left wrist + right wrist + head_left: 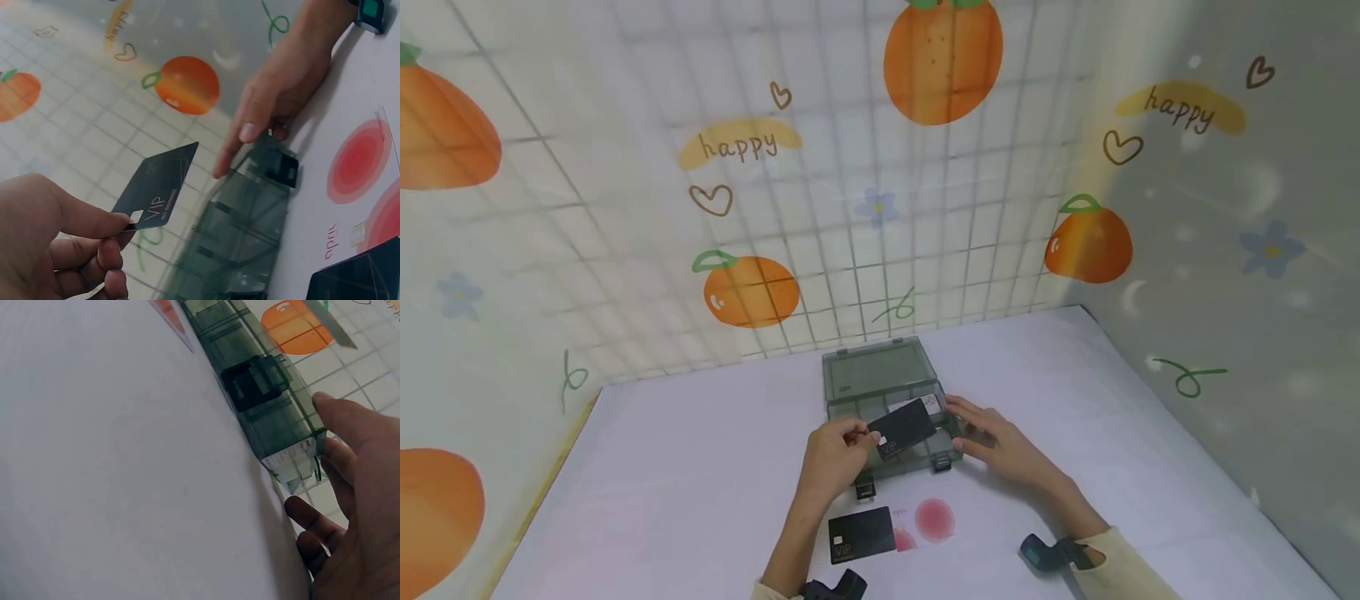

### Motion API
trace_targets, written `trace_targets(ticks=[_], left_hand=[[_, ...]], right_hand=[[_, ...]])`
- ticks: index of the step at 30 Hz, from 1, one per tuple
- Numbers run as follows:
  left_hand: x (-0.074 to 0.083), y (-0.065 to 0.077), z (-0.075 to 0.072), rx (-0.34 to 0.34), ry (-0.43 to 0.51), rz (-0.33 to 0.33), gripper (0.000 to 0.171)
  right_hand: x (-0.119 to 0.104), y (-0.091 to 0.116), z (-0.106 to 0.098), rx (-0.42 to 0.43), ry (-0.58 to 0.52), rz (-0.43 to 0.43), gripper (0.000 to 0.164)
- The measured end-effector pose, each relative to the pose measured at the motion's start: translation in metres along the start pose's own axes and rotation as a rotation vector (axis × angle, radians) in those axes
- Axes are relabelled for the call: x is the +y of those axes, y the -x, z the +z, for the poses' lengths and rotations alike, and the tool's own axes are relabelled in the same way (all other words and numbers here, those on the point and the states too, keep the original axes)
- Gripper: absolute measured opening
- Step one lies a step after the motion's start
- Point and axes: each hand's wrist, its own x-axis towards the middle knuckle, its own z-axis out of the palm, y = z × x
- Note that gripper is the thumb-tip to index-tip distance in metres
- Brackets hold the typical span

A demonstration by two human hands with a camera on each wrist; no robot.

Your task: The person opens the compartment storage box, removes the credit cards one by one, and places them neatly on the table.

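My left hand (837, 457) pinches a black VIP card (904, 432) by one corner between thumb and fingers. The card is held tilted over a see-through green compartment box (880, 368), whose lid is folded back. A white printed card (932, 404) shows in the box, partly covered by the black card in the head view. At the box's right side is my right hand (1003, 446), its fingers extended along that wall and its thumb by the front right corner. In the right wrist view the thumb (350, 419) lies at the box's rim.
In front of the box, a second black VIP card (861, 535) lies on the white table (700, 467), overlapping a card with pink-red circles (935, 520). Two dark latches (865, 487) stick out from the box's front. A printed curtain (880, 167) hangs behind the table.
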Motion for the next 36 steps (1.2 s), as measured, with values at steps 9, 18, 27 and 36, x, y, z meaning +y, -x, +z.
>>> trace_targets(ticks=[9,18,27,36], left_hand=[[0.003,0.029,-0.031,-0.07,0.025,-0.051,0.015],[-0.01,0.058,-0.047,-0.103,0.059,-0.165,0.017],[-0.018,0.086,-0.058,-0.159,0.046,-0.213,0.022],[-0.032,0.105,-0.059,-0.188,0.06,-0.269,0.024]], right_hand=[[0.001,0.001,0.001,-0.012,-0.022,0.018,0.061],[0.003,0.001,0.001,-0.016,-0.042,0.022,0.062],[0.004,-0.001,-0.001,-0.023,-0.026,0.012,0.061],[0.002,-0.001,0.001,-0.023,-0.05,0.011,0.06]])
